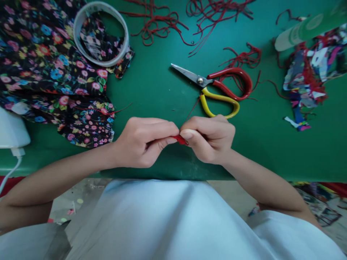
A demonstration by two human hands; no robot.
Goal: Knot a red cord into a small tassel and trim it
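Note:
Near the front edge of the green table, my left hand (151, 141) and my right hand (210, 139) meet, both with thumb and forefinger pinched. Between them shows a small red piece (181, 139), perhaps cloth or knotted cord; most of it is hidden by the fingers. A thin red thread runs up from my right hand toward the scissors. Just beyond that hand lie the scissors (200, 80), with one red and one yellow handle and the blades pointing left.
Flowered black cloth (35, 54) covers the left, with a tape roll (78, 39) on it. Red cords (159, 25) lie at the back. To the right are a green-and-white bottle (298, 34) and cloth scraps (303, 79). A white device (12, 130) with a cable stands at left.

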